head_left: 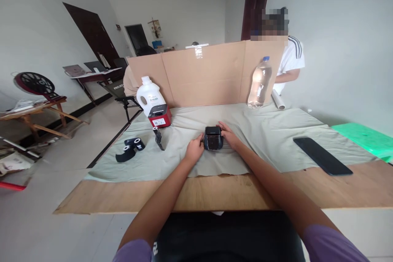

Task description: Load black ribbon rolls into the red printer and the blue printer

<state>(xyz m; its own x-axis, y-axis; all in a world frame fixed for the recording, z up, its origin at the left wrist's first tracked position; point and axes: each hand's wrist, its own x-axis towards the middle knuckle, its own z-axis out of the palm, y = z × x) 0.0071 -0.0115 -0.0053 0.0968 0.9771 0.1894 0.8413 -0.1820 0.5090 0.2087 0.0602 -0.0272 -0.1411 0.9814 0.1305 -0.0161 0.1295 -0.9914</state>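
Observation:
A small black device (213, 138), apparently a portable label printer, sits on the cloth in front of me, with a dark brownish panel facing me. My left hand (195, 149) is closed against its left side, fingertips at the edge. From the right, my right hand (229, 134) grips the opposite side, thumb near the front and a finger reaching behind the top. Farther left lie several black rolls (130, 148) with white cores, and a loose black strip (158, 138) with a white end stands near them.
A red and black box-shaped device (160, 116) stands before a white jug (150, 95). Cardboard (202, 77) forms a barrier behind, with a water bottle (260, 84) at its right. A black slab (322, 156) lies right, near a green stool (365, 139). Another person (290, 59) is beyond.

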